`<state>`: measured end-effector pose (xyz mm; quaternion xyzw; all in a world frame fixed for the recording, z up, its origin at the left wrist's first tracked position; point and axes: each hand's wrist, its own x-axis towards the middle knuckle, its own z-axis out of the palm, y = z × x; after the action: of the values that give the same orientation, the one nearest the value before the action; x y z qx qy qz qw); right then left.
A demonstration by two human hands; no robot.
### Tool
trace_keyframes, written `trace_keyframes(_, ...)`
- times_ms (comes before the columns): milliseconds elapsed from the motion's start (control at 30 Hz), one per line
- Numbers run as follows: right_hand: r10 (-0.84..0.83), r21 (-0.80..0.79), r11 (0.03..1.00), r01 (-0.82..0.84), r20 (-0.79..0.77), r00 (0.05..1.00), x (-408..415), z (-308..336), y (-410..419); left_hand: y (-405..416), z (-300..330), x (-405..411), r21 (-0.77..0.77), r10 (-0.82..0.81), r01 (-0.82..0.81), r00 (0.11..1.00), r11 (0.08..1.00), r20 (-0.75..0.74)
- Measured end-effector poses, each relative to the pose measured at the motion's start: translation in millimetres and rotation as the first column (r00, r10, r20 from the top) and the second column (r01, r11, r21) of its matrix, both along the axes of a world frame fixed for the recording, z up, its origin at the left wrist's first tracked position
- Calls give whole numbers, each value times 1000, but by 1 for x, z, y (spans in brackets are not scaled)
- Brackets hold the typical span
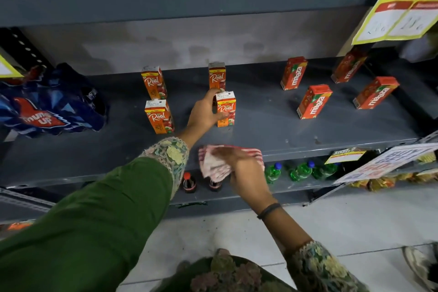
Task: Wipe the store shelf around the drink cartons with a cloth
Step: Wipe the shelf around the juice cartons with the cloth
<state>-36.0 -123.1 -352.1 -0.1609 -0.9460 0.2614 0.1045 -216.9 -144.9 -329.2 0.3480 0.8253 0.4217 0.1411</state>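
Just left of frame centre my left hand [205, 111] grips the front right Real juice carton [225, 108] by its side, while my right hand [239, 163] clutches the bunched red-and-white striped cloth [214, 163] at the grey shelf [272, 125] front lip, lower centre. I judge the carton should be lifted straight up, clear of its neighbour behind, so the cloth can sweep its footprint without toppling the other Real cartons [158, 116] to the left.

Dim, flat indoor light, soft shadows beside cartons [225, 109], wide-angle bowing at edges, top corners blurred, slight overall softness
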Motion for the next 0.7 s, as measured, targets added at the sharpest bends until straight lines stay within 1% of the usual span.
trace_keyframes(33, -147, 10, 989, 149, -106, 983, 5, 0, 1, -5, 1, 2, 41, 14, -13, 1000, 999, -3)
trace_keyframes(67, -288, 43, 953, 299, -177, 941, 9, -1, 3, -13, 0, 6, 93, 46, -42, 998, 995, -34)
trace_keyframes(100, -402, 87, 902, 423, -187, 896, 13, -2, 7, -23, -1, 11, 141, 89, -74, 991, 987, -104)
trace_keyframes(133, -480, 131, 859, 495, -127, 868, 13, -3, 12, -36, -4, 17, 170, 129, -95, 970, 981, -204)
trace_keyframes(167, -514, 166, 844, 510, -23, 858, 11, -4, 14, -52, -8, 23, 181, 158, -106, 939, 978, -306)
trace_keyframes(200, -492, 184, 863, 470, 95, 866, 6, -5, 14, -70, -14, 27, 179, 176, -112, 903, 977, -392)
trace_keyframes(233, -425, 186, 900, 393, 185, 886, 0, -7, 11, -89, -21, 30, 167, 189, -125, 868, 978, -459)
trace_keyframes(267, -336, 170, 938, 302, 230, 913, -7, -7, 4, -108, -28, 30, 148, 207, -152, 838, 977, -504)
trace_keyframes(333, -164, 111, 984, 139, 264, 950, -23, -6, -16, -144, -41, 28, 96, 282, -275, 795, 957, -536)
trace_keyframes(367, -116, 88, 992, 95, 283, 952, -31, -4, -27, -159, -46, 23, 62, 335, -358, 779, 932, -531)
trace_keyframes(400, -117, 65, 993, 102, 287, 951, -37, -1, -38, -173, -50, 17, 17, 380, -438, 760, 899, -527)
trace_keyframes(433, -172, 19, 985, 173, 254, 952, -42, 3, -46, -185, -53, 8, -40, 408, -502, 743, 864, -530)
trace_keyframes(467, -273, -69, 955, 287, 171, 947, -47, 10, -53, -197, -56, -2, -111, 413, -542, 742, 833, -528)
trace_keyframes(500, -388, -202, 897, 393, 66, 919, -51, 20, -57, -207, -59, -13, -196, 401, -556, 761, 808, -510)
trace_keyframes(533, -492, -332, 826, 456, -29, 870, -58, 33, -59, -217, -63, -22, -283, 381, -549, 792, 787, -477)
trace_keyframes(567, -566, -404, 777, 483, -111, 817, -67, 47, -59, -226, -66, -29, -361, 352, -527, 821, 769, -449)
trace_keyframes(600, -607, -419, 761, 495, -190, 772, -79, 61, -57, -233, -71, -34, -421, 313, -501, 842, 756, -439)
trace_keyframes(633, -618, -403, 768, 497, -267, 739, -94, 76, -53, -237, -74, -36, -464, 268, -474, 856, 748, -442)
trace_keyframes(700, -589, -328, 807, 492, -378, 714, -132, 103, -40, -241, -79, -38, -507, 212, -441, 869, 740, -447)
